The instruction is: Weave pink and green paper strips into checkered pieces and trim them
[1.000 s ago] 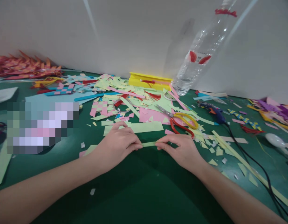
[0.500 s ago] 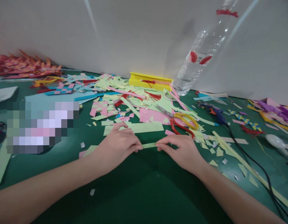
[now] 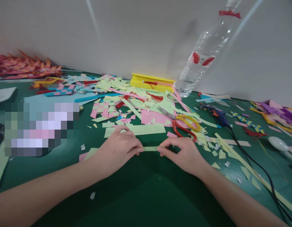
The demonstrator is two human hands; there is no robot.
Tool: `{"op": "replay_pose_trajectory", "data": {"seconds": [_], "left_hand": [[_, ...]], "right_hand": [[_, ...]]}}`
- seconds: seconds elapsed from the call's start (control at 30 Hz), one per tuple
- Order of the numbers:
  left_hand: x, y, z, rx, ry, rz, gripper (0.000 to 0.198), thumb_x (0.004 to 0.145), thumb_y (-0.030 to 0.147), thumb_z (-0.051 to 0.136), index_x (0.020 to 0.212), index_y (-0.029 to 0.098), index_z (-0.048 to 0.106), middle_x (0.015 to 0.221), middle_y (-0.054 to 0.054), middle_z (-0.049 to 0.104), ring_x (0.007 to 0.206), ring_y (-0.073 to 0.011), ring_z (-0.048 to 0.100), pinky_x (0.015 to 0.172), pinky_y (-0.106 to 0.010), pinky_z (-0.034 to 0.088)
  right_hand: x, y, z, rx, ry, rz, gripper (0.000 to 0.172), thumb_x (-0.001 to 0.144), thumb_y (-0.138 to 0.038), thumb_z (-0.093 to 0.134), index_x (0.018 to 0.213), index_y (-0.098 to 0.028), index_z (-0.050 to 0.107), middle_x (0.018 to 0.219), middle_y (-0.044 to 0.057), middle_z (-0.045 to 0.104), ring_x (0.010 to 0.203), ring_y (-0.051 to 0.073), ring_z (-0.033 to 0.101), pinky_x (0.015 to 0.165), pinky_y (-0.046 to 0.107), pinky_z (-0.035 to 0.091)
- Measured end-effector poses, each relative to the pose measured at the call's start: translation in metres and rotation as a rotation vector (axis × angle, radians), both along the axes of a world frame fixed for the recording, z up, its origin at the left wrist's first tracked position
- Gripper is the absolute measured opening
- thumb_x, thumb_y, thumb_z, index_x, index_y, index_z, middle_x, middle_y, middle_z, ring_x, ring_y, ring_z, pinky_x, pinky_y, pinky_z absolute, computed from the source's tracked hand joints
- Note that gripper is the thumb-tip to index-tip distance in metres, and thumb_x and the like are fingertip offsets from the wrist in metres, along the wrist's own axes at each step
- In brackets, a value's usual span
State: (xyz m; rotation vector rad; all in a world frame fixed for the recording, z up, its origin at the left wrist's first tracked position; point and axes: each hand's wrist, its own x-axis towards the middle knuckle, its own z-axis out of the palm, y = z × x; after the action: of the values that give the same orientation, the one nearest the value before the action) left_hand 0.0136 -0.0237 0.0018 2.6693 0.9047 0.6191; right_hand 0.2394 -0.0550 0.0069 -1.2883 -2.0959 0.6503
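A narrow pale green paper strip (image 3: 150, 148) stretches level between my two hands, low over the green table. My left hand (image 3: 123, 142) pinches its left end between thumb and fingers. Its right end is in the pinch of my right hand (image 3: 181, 149). The fingertips cover both ends of the strip. Just beyond lies a wider pale green paper piece (image 3: 146, 129). Scissors (image 3: 181, 123) with one red and one yellow handle rest open-bladed above my right hand.
Paper scraps (image 3: 115, 83) heap up at the back around a yellow folded piece (image 3: 150, 82). A plastic bottle (image 3: 200, 60) leans by the wall. On the right lie a glue gun (image 3: 217, 115) with a black cord and a white spoon (image 3: 277, 143). A blurred-out patch covers something at left.
The strip's right end has dropped slightly, so it now lies more level. My right hand has shifted a little; both hands keep their pinch.
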Motion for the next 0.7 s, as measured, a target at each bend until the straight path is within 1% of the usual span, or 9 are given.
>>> {"op": "replay_pose_trajectory", "data": {"seconds": [0.17,0.27,0.33,0.4,0.53,0.63,0.7], "left_hand": [[0.000,-0.001,-0.001,0.079,-0.024,-0.033,0.035,0.096,0.024,0.042,0.070,0.018,0.064,0.065,0.004,0.064,0.066,-0.0116,0.057,0.089,-0.033,0.029],[0.002,-0.002,-0.002,0.143,-0.041,-0.049,0.039,0.098,0.023,0.038,0.068,0.018,0.064,0.064,0.004,0.065,0.065,-0.0116,0.056,0.089,-0.033,0.029],[0.003,-0.004,-0.003,0.186,-0.029,-0.055,0.041,0.098,0.022,0.036,0.069,0.018,0.064,0.064,0.004,0.065,0.066,-0.0121,0.056,0.089,-0.034,0.030],[0.004,-0.006,-0.003,0.226,-0.015,-0.061,0.039,0.098,0.021,0.037,0.071,0.017,0.064,0.065,0.003,0.066,0.067,-0.0127,0.057,0.090,-0.034,0.030],[0.005,-0.011,-0.003,0.280,0.017,-0.086,0.032,0.096,0.018,0.040,0.076,0.017,0.064,0.067,0.002,0.066,0.071,-0.0136,0.058,0.091,-0.035,0.031],[0.004,-0.012,-0.003,0.307,0.054,-0.092,0.032,0.095,0.014,0.039,0.075,0.018,0.064,0.065,0.001,0.064,0.069,-0.0132,0.057,0.088,-0.034,0.032],[0.003,-0.012,-0.004,0.303,0.077,-0.100,0.030,0.094,0.012,0.040,0.076,0.018,0.063,0.067,0.000,0.063,0.069,-0.0129,0.057,0.090,-0.034,0.032]], "right_hand": [[0.000,0.001,0.001,-0.044,-0.024,-0.002,0.016,0.084,-0.029,0.059,0.071,-0.021,0.065,0.068,-0.003,0.069,0.061,0.010,0.061,0.058,0.021,0.045],[0.000,0.000,0.002,-0.083,-0.042,-0.006,0.010,0.080,-0.030,0.062,0.079,-0.021,0.065,0.075,-0.001,0.069,0.065,0.012,0.061,0.060,0.022,0.047],[-0.002,-0.001,0.002,-0.133,-0.036,0.016,0.016,0.077,-0.032,0.065,0.089,-0.022,0.065,0.082,-0.001,0.070,0.068,0.012,0.061,0.062,0.022,0.048],[-0.004,-0.003,0.002,-0.170,-0.036,0.043,0.019,0.076,-0.032,0.067,0.093,-0.022,0.065,0.084,-0.001,0.070,0.068,0.012,0.062,0.061,0.021,0.048],[-0.009,-0.007,-0.002,-0.151,-0.043,0.041,0.009,0.078,-0.030,0.065,0.081,-0.023,0.068,0.076,-0.003,0.071,0.064,0.011,0.063,0.056,0.020,0.045],[-0.010,-0.008,-0.004,-0.152,-0.018,0.034,0.007,0.079,-0.028,0.064,0.078,-0.023,0.070,0.074,-0.003,0.072,0.063,0.011,0.064,0.056,0.019,0.046],[-0.009,-0.009,-0.004,-0.180,-0.007,0.040,0.008,0.079,-0.027,0.065,0.077,-0.024,0.071,0.072,-0.004,0.072,0.062,0.010,0.065,0.056,0.019,0.046]]}}
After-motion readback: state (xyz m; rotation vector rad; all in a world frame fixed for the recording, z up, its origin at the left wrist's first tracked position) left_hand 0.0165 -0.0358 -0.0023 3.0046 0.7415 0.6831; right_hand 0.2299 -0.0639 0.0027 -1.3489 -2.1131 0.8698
